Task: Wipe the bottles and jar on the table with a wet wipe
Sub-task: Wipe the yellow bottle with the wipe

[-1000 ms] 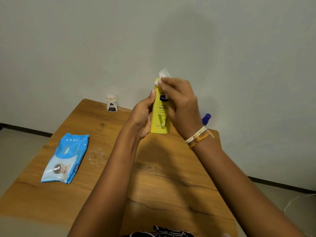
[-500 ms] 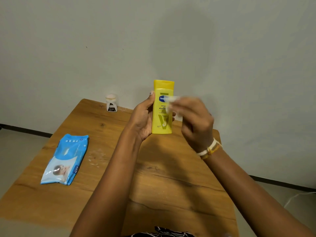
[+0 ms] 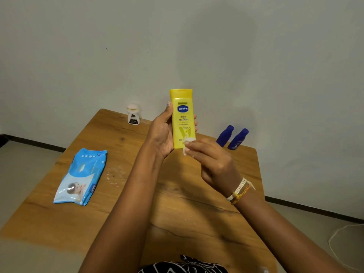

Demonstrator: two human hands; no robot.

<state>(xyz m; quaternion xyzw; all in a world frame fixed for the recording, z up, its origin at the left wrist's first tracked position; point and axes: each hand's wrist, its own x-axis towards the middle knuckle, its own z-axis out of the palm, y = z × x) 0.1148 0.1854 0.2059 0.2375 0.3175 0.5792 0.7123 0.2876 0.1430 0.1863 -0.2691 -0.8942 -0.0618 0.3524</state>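
Observation:
My left hand point(image 3: 162, 134) holds a yellow lotion bottle point(image 3: 182, 115) upright above the wooden table point(image 3: 137, 203), cap up, label facing me. My right hand point(image 3: 211, 164) pinches a small folded white wet wipe point(image 3: 187, 143) against the bottle's lower front corner. Two blue bottles point(image 3: 232, 137) stand close together at the table's far right. A small white jar point(image 3: 133, 114) with a pale lid stands at the far edge, by the wall.
A blue pack of wet wipes point(image 3: 81, 177) lies flat on the left side of the table. White smears point(image 3: 116, 176) mark the wood beside it. The wall runs right behind the table's far edge. A thin cable point(image 3: 338, 243) lies on the floor, right.
My right hand slid the wipe from the bottle's cap down its front to the bottom. The two blue bottles, hidden behind my hand before, now show.

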